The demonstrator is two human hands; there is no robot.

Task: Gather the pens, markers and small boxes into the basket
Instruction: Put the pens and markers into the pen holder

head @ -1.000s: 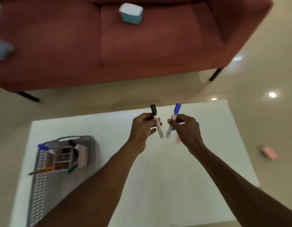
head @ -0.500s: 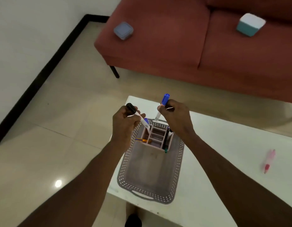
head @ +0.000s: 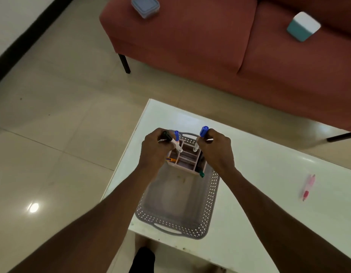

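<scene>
White table (head: 259, 194) on a tiled floor, red sofa (head: 210, 46) behind; both of your hands were over the basket.

The grey perforated basket (head: 212, 203) stood at the table's left end with one pink divided organizer (head: 187, 168) inside it at the far end. Your left hand (head: 154, 152) gripped one black-capped marker (head: 170, 139), fingers curled round it, its tail angled down over the organizer's far-left cell. Your right hand (head: 217, 152) gripped one blue-capped marker (head: 202, 134) the same way, tail over the far-right cell. A second blue-capped marker (head: 176, 135) already stood in the organizer, just beside your left hand, with one orange pen (head: 171, 159) and one green-capped pen (head: 201, 174). One pink pen (head: 308, 187) lay on the table, well apart to your right. Two small boxes rested on the sofa: one grey-blue box (head: 145, 5) and one teal-and-white box (head: 303, 26).
</scene>
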